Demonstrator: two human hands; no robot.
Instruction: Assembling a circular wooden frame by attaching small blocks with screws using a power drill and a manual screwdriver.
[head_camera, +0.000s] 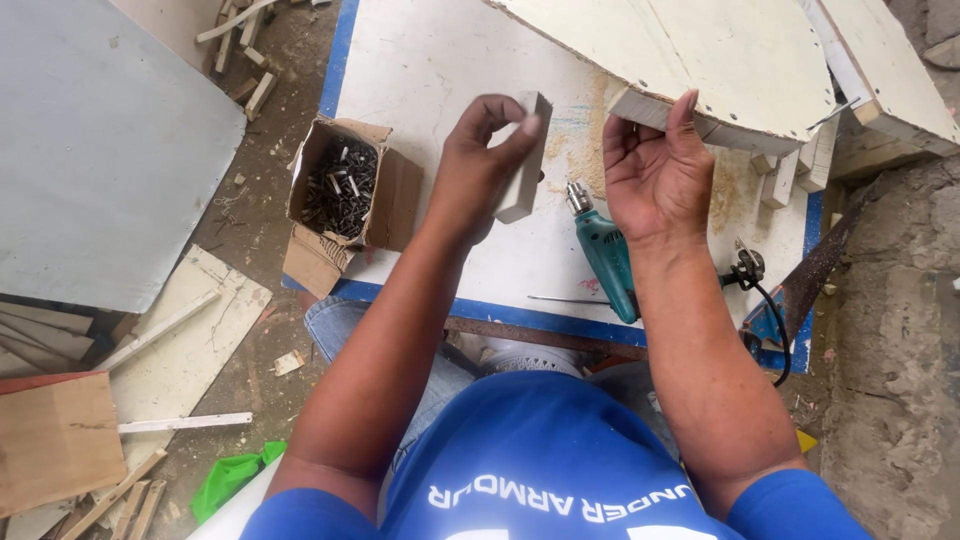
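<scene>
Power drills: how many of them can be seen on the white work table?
1. The teal power drill lies on the white work table, below and between the left hand and the right hand. Others may be hidden under the cream curved board.

Got my teal drill (607, 262) lying on the counter (420, 70), open cardboard box of screws (340, 190) at its edge, wood scraps (150, 420) on the floor.

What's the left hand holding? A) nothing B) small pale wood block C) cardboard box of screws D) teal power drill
B: the left hand pinches a small pale wood block between thumb and fingers, while the teal drill lies on the white board and the cardboard box sits apart.
</scene>
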